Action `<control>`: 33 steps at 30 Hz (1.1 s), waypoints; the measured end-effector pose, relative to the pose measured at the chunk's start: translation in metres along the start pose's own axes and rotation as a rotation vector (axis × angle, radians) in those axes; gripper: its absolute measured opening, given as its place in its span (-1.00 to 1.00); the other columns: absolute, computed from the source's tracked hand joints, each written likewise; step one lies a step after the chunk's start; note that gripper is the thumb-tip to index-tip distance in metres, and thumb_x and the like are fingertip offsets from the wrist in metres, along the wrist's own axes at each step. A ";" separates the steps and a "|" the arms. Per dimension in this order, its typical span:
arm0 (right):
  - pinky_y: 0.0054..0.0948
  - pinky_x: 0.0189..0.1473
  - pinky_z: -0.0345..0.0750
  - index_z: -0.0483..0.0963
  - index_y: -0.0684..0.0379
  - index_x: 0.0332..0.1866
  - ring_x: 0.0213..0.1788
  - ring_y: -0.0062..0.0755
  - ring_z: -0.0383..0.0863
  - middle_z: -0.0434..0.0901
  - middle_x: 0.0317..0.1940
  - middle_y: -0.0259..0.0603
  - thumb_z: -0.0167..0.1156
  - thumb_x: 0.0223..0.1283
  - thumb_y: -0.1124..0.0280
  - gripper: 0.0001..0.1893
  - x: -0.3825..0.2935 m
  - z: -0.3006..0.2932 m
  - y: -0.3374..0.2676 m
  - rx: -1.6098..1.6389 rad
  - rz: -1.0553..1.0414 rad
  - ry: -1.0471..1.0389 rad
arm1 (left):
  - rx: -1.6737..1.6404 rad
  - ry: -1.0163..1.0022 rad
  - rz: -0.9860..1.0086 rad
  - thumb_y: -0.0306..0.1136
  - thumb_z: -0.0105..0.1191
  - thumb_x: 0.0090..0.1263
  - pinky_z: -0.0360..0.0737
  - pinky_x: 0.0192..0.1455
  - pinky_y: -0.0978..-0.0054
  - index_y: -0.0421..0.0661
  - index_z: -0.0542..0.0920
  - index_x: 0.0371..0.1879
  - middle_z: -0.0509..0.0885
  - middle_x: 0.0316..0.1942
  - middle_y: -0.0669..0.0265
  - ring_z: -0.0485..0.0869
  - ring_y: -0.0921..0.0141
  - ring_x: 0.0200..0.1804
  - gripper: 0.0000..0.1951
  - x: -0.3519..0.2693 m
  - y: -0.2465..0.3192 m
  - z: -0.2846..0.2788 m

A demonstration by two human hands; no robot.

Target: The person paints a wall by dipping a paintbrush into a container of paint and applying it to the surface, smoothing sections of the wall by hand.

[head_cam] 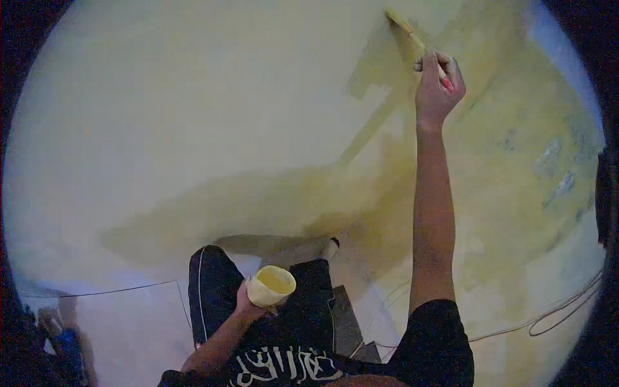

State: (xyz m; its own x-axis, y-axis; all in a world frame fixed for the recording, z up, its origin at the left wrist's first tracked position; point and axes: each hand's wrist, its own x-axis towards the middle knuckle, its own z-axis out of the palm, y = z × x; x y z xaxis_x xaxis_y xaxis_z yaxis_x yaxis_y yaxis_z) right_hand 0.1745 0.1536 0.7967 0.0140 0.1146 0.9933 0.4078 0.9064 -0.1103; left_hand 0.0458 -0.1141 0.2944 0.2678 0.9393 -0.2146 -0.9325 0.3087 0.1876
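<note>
With my arm stretched out ahead, my right hand (439, 87) grips a paintbrush (411, 35) by its pale, red-ended handle. The brush tip meets a broad pale yellow surface (193, 106), beside a patch of darker yellow strokes (370, 63). Close to my lap, my left hand (251, 302) holds a cup (272, 286) from its left side. Pale yellow paint shows inside the cup, and its outside is the same colour.
Whitish rough patches (556, 169) mark the surface at the right. A thin cable (541, 321) loops across the lower right. Near my legs lies a dark grey flat piece (347, 314). A pale tile (130, 329) with dark joint lines is at the lower left.
</note>
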 end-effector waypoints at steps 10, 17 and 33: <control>-0.41 -0.38 0.49 0.54 0.26 -0.37 -0.49 -0.26 0.55 0.56 -0.51 -0.16 0.29 0.14 0.50 -0.92 -0.224 -0.005 0.035 -0.279 -0.070 -0.175 | 0.047 0.006 0.034 0.27 -0.43 0.45 0.36 0.32 -0.16 -0.06 0.33 0.34 0.41 0.31 0.01 0.40 -0.07 0.31 -0.28 0.003 0.022 0.000; -0.50 -0.32 0.51 0.54 0.31 -0.35 -0.40 -0.53 0.55 0.56 -0.47 -0.22 0.26 0.14 0.60 -0.96 -0.171 -0.026 0.008 -0.222 0.076 -0.203 | 0.082 0.010 -0.027 0.33 -0.42 0.41 0.48 0.19 -0.18 -0.03 0.35 0.33 0.46 0.27 0.01 0.49 -0.09 0.21 -0.25 -0.001 0.019 -0.001; -0.47 -0.18 0.53 0.53 0.24 -0.38 -0.33 -0.50 0.61 0.65 -0.40 -0.23 0.30 0.11 0.53 -0.92 -0.254 -0.021 0.026 0.034 0.456 0.049 | -0.029 -0.068 -0.078 0.15 0.00 0.30 0.49 0.25 -0.04 0.02 0.30 0.36 0.45 0.30 0.13 0.47 0.05 0.28 -0.30 0.007 -0.001 -0.002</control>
State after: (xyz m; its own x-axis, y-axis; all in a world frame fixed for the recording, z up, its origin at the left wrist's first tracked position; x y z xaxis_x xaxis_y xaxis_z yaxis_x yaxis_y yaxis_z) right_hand 0.2002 0.1394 0.5421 0.2292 0.4863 0.8432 0.3200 0.7805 -0.5371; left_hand 0.0482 -0.1083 0.2905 0.3543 0.9210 -0.1618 -0.9147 0.3773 0.1450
